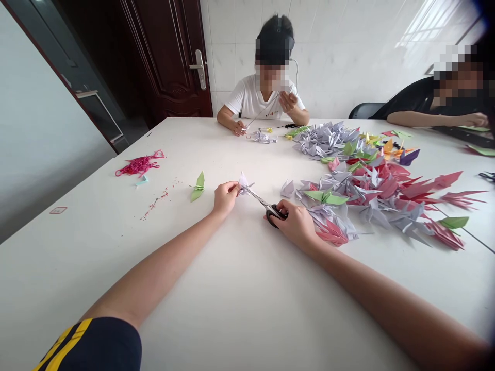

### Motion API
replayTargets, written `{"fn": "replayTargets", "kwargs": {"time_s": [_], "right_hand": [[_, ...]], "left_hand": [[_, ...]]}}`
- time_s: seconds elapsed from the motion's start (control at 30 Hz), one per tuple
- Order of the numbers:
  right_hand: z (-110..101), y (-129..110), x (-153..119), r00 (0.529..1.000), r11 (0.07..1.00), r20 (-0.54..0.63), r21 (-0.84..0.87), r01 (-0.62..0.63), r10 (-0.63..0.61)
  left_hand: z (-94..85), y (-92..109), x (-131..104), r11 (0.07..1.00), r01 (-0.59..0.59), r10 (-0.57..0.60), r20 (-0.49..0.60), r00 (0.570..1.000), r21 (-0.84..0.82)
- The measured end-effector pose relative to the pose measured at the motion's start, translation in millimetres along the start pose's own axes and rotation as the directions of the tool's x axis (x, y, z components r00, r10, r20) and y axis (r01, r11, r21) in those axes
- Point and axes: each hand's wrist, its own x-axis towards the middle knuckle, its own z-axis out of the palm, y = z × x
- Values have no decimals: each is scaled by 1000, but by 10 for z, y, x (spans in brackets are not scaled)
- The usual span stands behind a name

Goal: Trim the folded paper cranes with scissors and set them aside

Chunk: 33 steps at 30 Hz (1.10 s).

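Between the fingertips of my left hand is a pale lilac folded paper crane, held just above the white table. My right hand grips a pair of scissors by its black handles. The narrow blades point left, and their tips reach the crane; whether they touch or cut it I cannot tell. A green paper crane lies left of my left hand. Close to my right hand, a large heap of lilac and red paper cranes spreads across the table.
Pink-red string lies tangled at the left, near a light blue scrap and scattered red bits. Across the table, a person in a white shirt handles a thread. Another person's arm rests at the far right.
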Motion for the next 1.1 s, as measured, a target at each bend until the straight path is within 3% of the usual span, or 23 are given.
{"fn": "replayTargets", "kwargs": {"time_s": [1.1], "right_hand": [[-14,-8,1,1000,998,14,65,-26,25]], "left_hand": [[18,-3,-1,1000,-13,13,-4,1000,-9]]}}
